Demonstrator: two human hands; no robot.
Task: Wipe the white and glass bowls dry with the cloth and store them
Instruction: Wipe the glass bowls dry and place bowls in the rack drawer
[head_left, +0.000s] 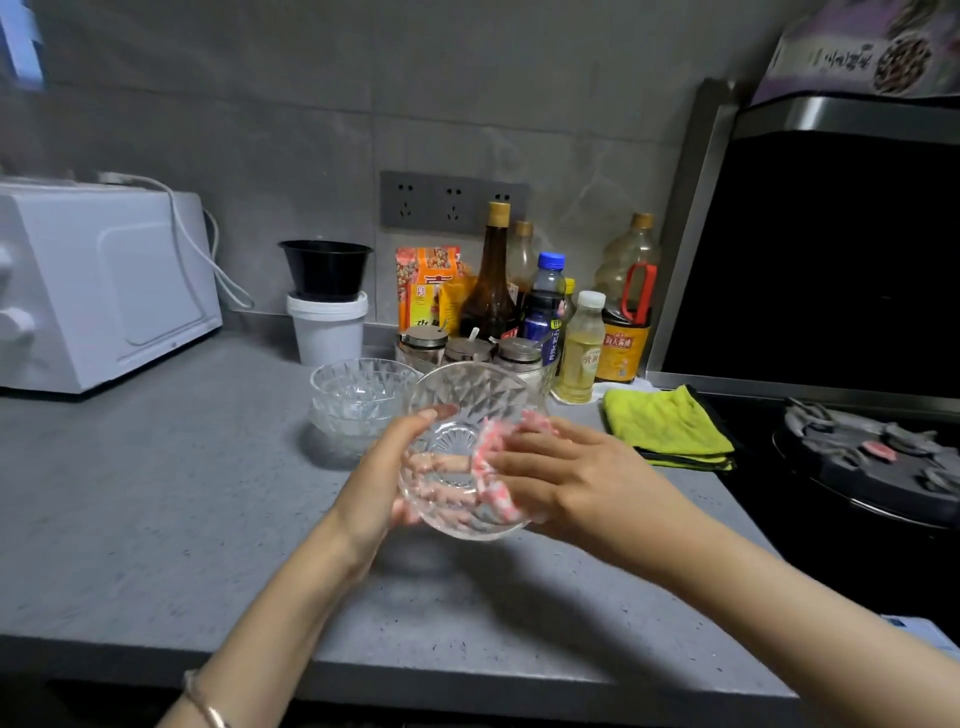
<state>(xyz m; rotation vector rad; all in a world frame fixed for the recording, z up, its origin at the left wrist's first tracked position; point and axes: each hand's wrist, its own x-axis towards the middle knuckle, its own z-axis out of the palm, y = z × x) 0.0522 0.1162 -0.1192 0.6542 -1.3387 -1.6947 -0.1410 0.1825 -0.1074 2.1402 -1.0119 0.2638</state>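
Glinting faceted bowl (457, 441) (cloth (488, 441) at rim)

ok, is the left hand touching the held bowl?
Touching. The head view shows the left hand gripping the held bowl, with the thumb over the rim and the fingers visible through the glass underneath.

Grey speckled tabletop (156, 493) runs under the fingers (530, 456). Just behind-L of them: stack of glass bowls (358, 400), upright on it. Further back, by the wall: white tub (327, 332) w/ black bowl (326, 270) sat in its top, 3 lidded jars (470, 351), snack packets (428, 286), cluster of bottles (582, 343). Far L of fingers: white microwave (104, 291), cord hanging at its side. R of fingers, near: folded yellow-green cloth (667, 428) lying flat, next to the dark hob (857, 452).
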